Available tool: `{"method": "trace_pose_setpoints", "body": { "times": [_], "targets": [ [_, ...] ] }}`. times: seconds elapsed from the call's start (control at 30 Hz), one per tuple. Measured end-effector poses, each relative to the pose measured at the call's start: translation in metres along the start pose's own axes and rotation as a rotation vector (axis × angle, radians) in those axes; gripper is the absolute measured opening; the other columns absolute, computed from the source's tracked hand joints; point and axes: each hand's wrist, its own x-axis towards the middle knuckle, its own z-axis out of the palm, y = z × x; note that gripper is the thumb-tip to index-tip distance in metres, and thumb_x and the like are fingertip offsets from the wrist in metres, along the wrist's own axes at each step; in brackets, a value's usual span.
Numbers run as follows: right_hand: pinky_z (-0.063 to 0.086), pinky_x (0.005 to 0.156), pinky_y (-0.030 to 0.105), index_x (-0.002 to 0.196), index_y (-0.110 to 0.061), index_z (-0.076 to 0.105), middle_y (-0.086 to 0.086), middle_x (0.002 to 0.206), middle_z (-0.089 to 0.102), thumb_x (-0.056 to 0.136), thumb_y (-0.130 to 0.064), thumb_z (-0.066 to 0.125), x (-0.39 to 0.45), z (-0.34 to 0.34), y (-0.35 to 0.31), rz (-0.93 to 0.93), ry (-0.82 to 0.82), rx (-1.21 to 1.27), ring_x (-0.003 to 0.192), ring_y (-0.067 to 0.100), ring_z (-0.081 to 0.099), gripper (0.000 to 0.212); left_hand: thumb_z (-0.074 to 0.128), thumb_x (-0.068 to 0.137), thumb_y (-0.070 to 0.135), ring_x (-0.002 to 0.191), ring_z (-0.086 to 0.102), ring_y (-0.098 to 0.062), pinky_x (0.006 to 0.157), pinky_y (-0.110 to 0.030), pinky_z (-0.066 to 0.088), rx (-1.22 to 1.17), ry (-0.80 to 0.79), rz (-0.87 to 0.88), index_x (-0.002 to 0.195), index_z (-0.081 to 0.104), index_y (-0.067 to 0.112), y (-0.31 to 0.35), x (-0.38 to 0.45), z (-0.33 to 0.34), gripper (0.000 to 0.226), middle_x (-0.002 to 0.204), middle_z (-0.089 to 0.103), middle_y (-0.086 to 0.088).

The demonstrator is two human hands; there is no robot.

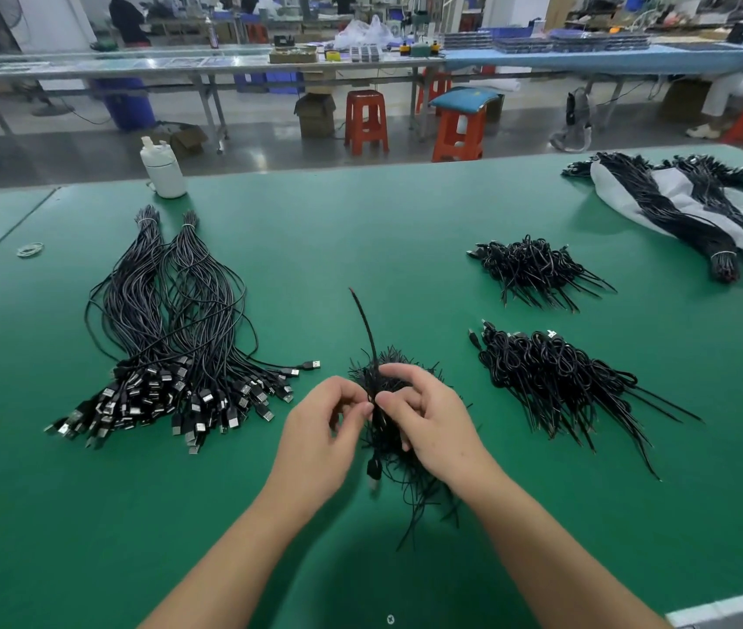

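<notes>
Right hand (428,424) hides much of the cable (367,329).

Folded into a small upright bundle, thin black USB cable (375,417), raised at 6 o'clock over green surface (360,220); red-tipped bare end poking toward 12 o'clock, plug dangling toward 6 o'clock. Directly beneath, loose heap of black wire ties (394,469).

Both bare forearms extend from the table's (360,220) near edge, converging toward its middle. Left hand (320,429) and right hand (428,422) meet fingertip to fingertip, fingers curled, each pinching one black cable (367,331).
</notes>
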Motion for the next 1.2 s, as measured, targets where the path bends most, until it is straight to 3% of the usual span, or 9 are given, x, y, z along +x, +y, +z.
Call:
{"method": "trace_pose_setpoints", "body": {
  "times": [0.1,0.23,0.4,0.57,0.73,0.9,1.0,1.07,1.2],
  "targets": [
    [0.041,0.051,0.022,0.098,-0.043,0.053,0.009,0.069,0.068,0.093,-0.031,0.064,-0.0009,-0.0012,-0.001,-0.023,-0.002,0.032,0.047,0.014,0.045,0.017,0.066,0.092,0.008,0.078,0.055,-0.006,0.069,-0.01,0.039,0.076,0.028,0.089,0.084,0.06,0.023,0.0,-0.0012,0.0011,0.017,0.077,0.06,0.013],
    [0.042,0.049,0.025,0.093,-0.036,0.061,-0.01,0.056,0.059,0.093,-0.029,0.062,0.0003,-0.004,0.0,-0.055,-0.061,0.044,0.044,0.011,0.044,0.007,0.064,0.093,0.008,0.078,0.053,-0.003,0.07,-0.01,0.038,0.15,0.012,0.192,0.088,0.061,0.018,-0.003,-0.001,0.0003,0.012,0.082,0.058,0.012],
    [0.043,0.053,0.031,0.094,-0.038,0.058,-0.007,0.057,0.053,0.088,-0.038,0.061,-0.0012,-0.003,-0.001,-0.036,-0.068,0.071,0.045,0.015,0.05,0.007,0.066,0.092,0.009,0.078,0.056,-0.009,0.069,-0.011,0.039,0.073,0.003,0.11,0.084,0.061,0.023,-0.0047,-0.0015,0.0022,0.017,0.079,0.06,0.012],
    [0.05,0.06,0.029,0.098,-0.032,0.068,-0.006,0.069,0.069,0.1,-0.018,0.056,-0.0011,-0.0047,-0.0027,-0.032,-0.082,0.021,0.05,0.014,0.06,0.019,0.069,0.09,0.009,0.07,0.052,-0.005,0.064,-0.009,0.037,-0.018,-0.015,-0.01,0.078,0.061,0.028,-0.0029,-0.0023,0.002,0.024,0.072,0.061,0.015],
    [0.058,0.085,0.034,0.114,-0.023,0.07,0.006,0.094,0.076,0.098,0.002,0.053,-0.0031,-0.0036,-0.0037,0.001,-0.153,0.162,0.079,0.019,0.07,0.034,0.066,0.091,0.002,0.068,0.055,0.0,0.067,-0.011,0.042,-0.197,-0.022,-0.131,0.083,0.064,0.018,-0.0003,0.0004,-0.0017,0.018,0.073,0.067,0.012],
    [0.054,0.069,0.02,0.11,-0.021,0.071,0.0,0.082,0.069,0.092,-0.002,0.066,-0.0018,-0.0056,-0.0057,-0.012,-0.138,0.134,0.064,0.01,0.063,0.027,0.065,0.092,0.002,0.062,0.052,-0.003,0.061,-0.014,0.043,-0.313,-0.043,-0.218,0.088,0.066,0.011,0.001,0.0014,-0.0027,0.01,0.065,0.062,0.013],
    [0.048,0.061,0.018,0.103,-0.02,0.075,0.005,0.093,0.063,0.089,-0.012,0.072,-0.0003,-0.0075,-0.0064,-0.07,-0.052,-0.046,0.057,0.004,0.054,0.016,0.064,0.091,-0.002,0.063,0.051,-0.002,0.062,-0.012,0.042,-0.351,-0.042,-0.234,0.089,0.066,0.008,0.0008,0.0013,-0.0015,0.011,0.069,0.062,0.011],
    [0.047,0.059,0.018,0.098,-0.023,0.077,-0.004,0.096,0.063,0.09,-0.016,0.072,-0.0008,-0.0072,-0.0086,-0.094,-0.03,-0.075,0.058,0.0,0.054,0.012,0.064,0.092,-0.002,0.061,0.048,-0.001,0.059,-0.01,0.039,-0.362,-0.04,-0.229,0.091,0.066,0.008,0.0003,0.0016,-0.0008,0.01,0.067,0.061,0.013],
    [0.044,0.053,0.022,0.068,-0.051,0.066,-0.011,0.059,0.059,0.097,-0.025,0.063,-0.0024,-0.0055,-0.0089,-0.053,-0.06,-0.106,0.047,0.007,0.051,0.04,0.067,0.091,0.002,0.063,0.048,-0.002,0.062,-0.012,0.041,-0.368,-0.029,-0.205,0.089,0.064,0.011,-0.0001,0.0011,0.0006,0.01,0.069,0.059,0.014]
  ]
}}
